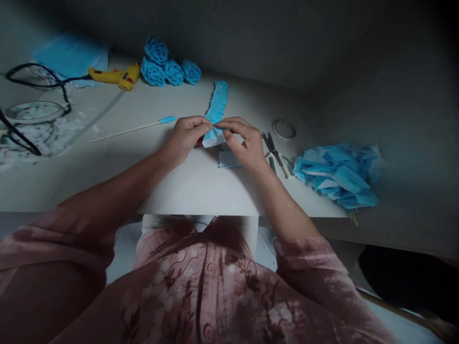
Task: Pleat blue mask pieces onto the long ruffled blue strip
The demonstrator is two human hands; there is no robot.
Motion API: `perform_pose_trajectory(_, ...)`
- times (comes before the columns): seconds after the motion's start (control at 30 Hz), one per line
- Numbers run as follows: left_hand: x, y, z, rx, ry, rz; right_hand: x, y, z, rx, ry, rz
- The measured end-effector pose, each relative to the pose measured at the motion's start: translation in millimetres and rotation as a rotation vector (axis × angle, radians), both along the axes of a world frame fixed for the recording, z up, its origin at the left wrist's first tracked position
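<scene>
- Strip of blue paper (218, 101) is lying across the middle of the table (193, 191), its near end sitting between two bare hands.
- Left hand (188, 136) is pinching the strip between thumb and forefinger; right hand (245, 141) is setting its fingertips against the paper just beside, though whether its grip is pressing together on the strip, one cannot tell.
- Work on the strip is looking partial: the far length is showing a ruffled edge, while the near end is appearing paler and smoother, seemingly awaiting the same attention.
- Four rolled blue flowers (174, 72) are resting beyond, looking complete; a stick (125, 131) with a blue tip is lying near the left hand, carrying no petals.
- Scissors (276, 154) are lying just beside the right hand, blades parted; blue paper pieces (340, 174) are heaping up farther right, suggesting ample material remaining.
- Yellow glue gun (116, 76) and white scraps (46, 136) are occupying the far left.
- Near edge of the table is running beneath both forearms, with bare surface offering room toward the body; scissors and heap are narrowing the right side, and a wall (251, 52) is bounding the back.
</scene>
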State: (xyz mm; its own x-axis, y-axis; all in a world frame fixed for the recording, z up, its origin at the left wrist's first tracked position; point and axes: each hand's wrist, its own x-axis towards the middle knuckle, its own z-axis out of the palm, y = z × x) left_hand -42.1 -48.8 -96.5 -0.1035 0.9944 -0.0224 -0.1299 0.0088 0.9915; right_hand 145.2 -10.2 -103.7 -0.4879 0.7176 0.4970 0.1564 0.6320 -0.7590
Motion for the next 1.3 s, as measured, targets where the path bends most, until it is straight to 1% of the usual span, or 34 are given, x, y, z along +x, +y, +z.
perform_pose_trajectory(0.1,1.4,-0.6,1.3,0.009,0.029,0.033,-0.9,0.0,0.4,-0.166,0.092,-0.035)
perform_pose_trajectory(0.2,2.3,-2.2,2.2,0.028,0.07,0.055,-2.1,5.2,-4.8,-0.344,0.153,-0.045)
perform_pose_trajectory(0.27,2.1,-3.1,2.3,0.058,0.104,0.062,-2.8,8.8,-8.2,-0.427,0.161,-0.027)
perform_pose_trajectory(0.37,1.4,-3.4,1.4,0.093,0.15,0.063,-3.3,10.8,-10.8,-0.501,0.154,0.005)
perform_pose_trajectory(0.63,1.0,-0.7,-6.2,0.153,0.131,0.06,-4.0,8.8,-13.7,-0.541,0.162,0.114)
perform_pose_trajectory(0.8,0.0,-0.5,-8.2,0.151,0.124,0.033,-5.2,9.1,-13.6,-0.583,0.174,0.119)
perform_pose_trajectory(1.1,-0.6,1.2,-10.0,0.17,0.111,0.024,-6.2,7.7,-13.0,-0.57,0.175,0.151)
perform_pose_trajectory(1.2,-1.0,1.0,-9.3,0.171,0.122,0.028,-7.8,5.3,-11.3,-0.576,0.178,0.13)
perform_pose_trajectory(1.3,0.1,0.0,-6.7,0.159,0.136,0.032,-9.3,6.0,-12.9,-0.544,0.146,0.118)
